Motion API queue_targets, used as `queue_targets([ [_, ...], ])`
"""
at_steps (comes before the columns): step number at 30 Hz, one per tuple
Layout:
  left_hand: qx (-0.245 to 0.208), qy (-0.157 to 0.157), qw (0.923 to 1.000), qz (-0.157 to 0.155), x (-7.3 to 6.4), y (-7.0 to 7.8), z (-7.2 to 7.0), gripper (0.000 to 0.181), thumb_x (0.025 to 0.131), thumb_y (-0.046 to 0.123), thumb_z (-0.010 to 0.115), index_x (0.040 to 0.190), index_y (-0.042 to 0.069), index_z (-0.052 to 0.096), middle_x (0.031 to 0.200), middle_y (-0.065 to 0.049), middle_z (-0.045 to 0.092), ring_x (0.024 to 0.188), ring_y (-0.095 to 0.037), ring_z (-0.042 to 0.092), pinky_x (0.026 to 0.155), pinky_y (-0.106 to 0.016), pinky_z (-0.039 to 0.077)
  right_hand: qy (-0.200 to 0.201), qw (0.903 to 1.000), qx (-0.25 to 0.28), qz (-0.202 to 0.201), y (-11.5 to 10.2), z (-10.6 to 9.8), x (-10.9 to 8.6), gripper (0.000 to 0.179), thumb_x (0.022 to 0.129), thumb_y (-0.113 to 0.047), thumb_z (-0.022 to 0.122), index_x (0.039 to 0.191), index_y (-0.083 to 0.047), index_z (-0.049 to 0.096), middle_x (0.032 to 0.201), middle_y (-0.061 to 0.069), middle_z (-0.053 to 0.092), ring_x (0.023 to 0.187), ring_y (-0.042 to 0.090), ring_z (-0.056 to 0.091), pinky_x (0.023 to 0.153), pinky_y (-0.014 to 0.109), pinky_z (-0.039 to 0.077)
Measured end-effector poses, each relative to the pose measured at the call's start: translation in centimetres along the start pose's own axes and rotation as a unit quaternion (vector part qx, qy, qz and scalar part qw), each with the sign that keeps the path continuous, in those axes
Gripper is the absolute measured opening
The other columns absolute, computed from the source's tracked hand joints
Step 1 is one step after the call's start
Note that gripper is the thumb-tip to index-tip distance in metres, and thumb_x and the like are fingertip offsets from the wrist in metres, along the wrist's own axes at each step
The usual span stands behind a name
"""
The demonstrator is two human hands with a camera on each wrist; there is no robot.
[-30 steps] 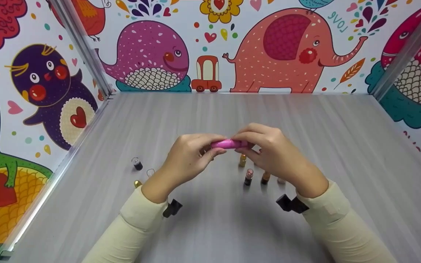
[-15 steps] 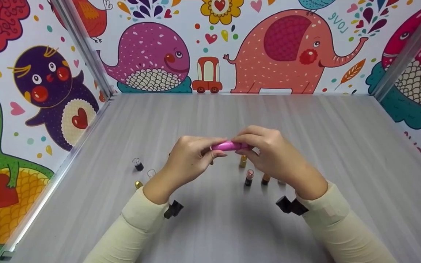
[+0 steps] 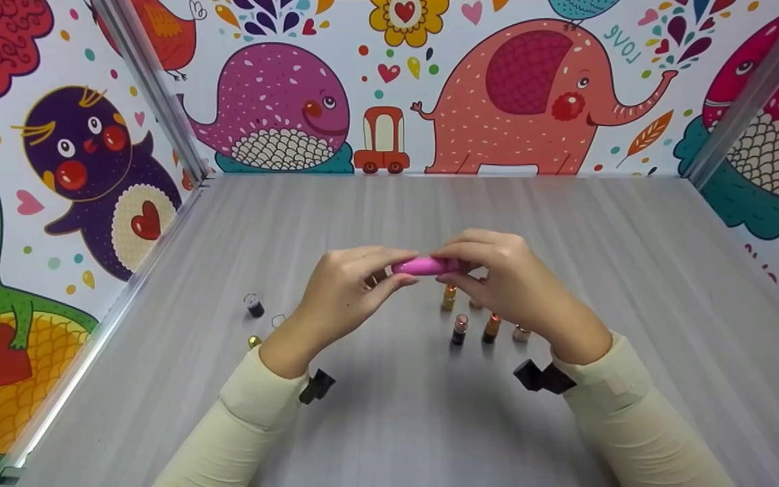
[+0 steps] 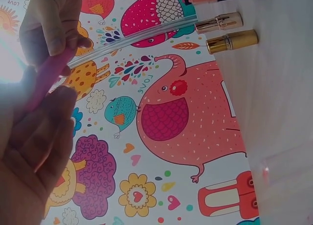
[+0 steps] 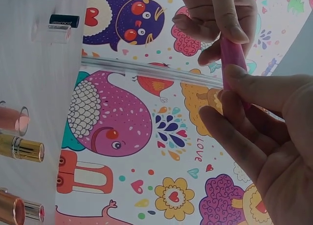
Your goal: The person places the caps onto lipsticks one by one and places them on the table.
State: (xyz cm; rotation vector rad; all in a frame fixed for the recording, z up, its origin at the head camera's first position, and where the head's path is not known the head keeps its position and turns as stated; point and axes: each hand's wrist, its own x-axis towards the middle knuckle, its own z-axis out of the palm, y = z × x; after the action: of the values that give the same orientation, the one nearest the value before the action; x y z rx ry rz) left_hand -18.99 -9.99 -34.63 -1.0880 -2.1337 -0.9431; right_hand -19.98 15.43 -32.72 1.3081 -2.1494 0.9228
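Both forearms, in cream sleeves (image 3: 264, 399), reach forward over a pale grey wood-grain table (image 3: 389, 433); the left hand (image 3: 343, 285) and right hand (image 3: 506, 279) are raised with bent wrists, fingertips turned toward each other. Between them a glossy bright pink cylindrical tube (image 3: 418, 266) lies crosswise, roughly level, in the air above the table's middle. The fingers cover its right end. In the left wrist view, glare and shadow blur the near hand and the tube's lower end. The right hand and forearm partly overlap the group of small upright cosmetic tubes (image 3: 459, 330); beside the left cuff, a small gold round-topped object (image 3: 253, 341) is partly hidden. Each hand pinches the pink tube, thumb beneath and fingers above, the gap no wider than the tube; the left holds one end, the right the other.
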Motion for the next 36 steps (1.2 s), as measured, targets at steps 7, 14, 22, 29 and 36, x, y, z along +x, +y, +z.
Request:
queue_targets([
  [7, 0.005, 0.005, 1.0000, -0.001, 0.1, -0.1, 0.1, 0.023, 0.095, 0.015, 0.082, 0.115, 0.002, 0.081, 0.100, -0.008, 0.081, 0.072, -0.012, 0.071, 0.067, -0.022, 0.059, -0.026, 0.9990, -0.003, 0.036, 0.4, -0.4, -0.2, 0.029, 0.086, -0.002, 0.088, 0.114, -0.004, 0.080, 0.104, 0.005, 0.078, 0.085, 0.012, 0.074, 0.079, 0.030, 0.064],
  [14, 0.023, 0.015, 0.9992, -0.029, 0.1, -0.6, -0.4, 0.021, 0.097, 0.014, 0.080, 0.115, 0.004, 0.081, 0.103, -0.007, 0.080, 0.073, -0.013, 0.069, 0.066, -0.028, 0.061, -0.019, 0.9963, -0.051, 0.067, 1.1, -1.2, -0.4, 0.032, 0.087, -0.007, 0.089, 0.118, -0.006, 0.079, 0.114, 0.006, 0.077, 0.099, 0.020, 0.074, 0.086, 0.038, 0.064],
  [22, 0.044, 0.038, 0.9964, -0.062, 0.1, -2.3, -1.6, 0.018, 0.096, 0.010, 0.080, 0.114, 0.006, 0.081, 0.105, -0.006, 0.079, 0.070, -0.013, 0.066, 0.064, -0.026, 0.058, -0.021, 0.9890, -0.081, 0.122, 2.3, -3.1, -0.7, 0.038, 0.090, -0.013, 0.088, 0.127, -0.008, 0.077, 0.135, 0.010, 0.069, 0.126, 0.026, 0.065, 0.104, 0.048, 0.056],
  [29, 0.080, 0.008, 0.9876, -0.135, -0.2, -4.0, -2.3, 0.020, 0.097, 0.012, 0.080, 0.116, 0.007, 0.082, 0.109, -0.007, 0.079, 0.077, -0.017, 0.069, 0.069, -0.031, 0.058, -0.102, 0.9657, -0.084, 0.224, 3.5, -5.0, -1.4, 0.060, 0.097, -0.024, 0.081, 0.152, -0.015, 0.060, 0.166, 0.010, 0.042, 0.150, 0.037, 0.042, 0.113, 0.065, 0.044],
  [36, 0.111, -0.036, 0.9676, -0.224, -0.6, -5.7, -3.6, 0.021, 0.099, 0.015, 0.078, 0.119, 0.009, 0.081, 0.110, -0.006, 0.079, 0.080, -0.022, 0.063, 0.070, -0.035, 0.050, -0.150, 0.9379, -0.086, 0.300, 4.8, -5.5, -1.9, 0.071, 0.101, -0.036, 0.075, 0.163, -0.020, 0.045, 0.175, 0.009, 0.025, 0.159, 0.039, 0.027, 0.117, 0.070, 0.037],
])
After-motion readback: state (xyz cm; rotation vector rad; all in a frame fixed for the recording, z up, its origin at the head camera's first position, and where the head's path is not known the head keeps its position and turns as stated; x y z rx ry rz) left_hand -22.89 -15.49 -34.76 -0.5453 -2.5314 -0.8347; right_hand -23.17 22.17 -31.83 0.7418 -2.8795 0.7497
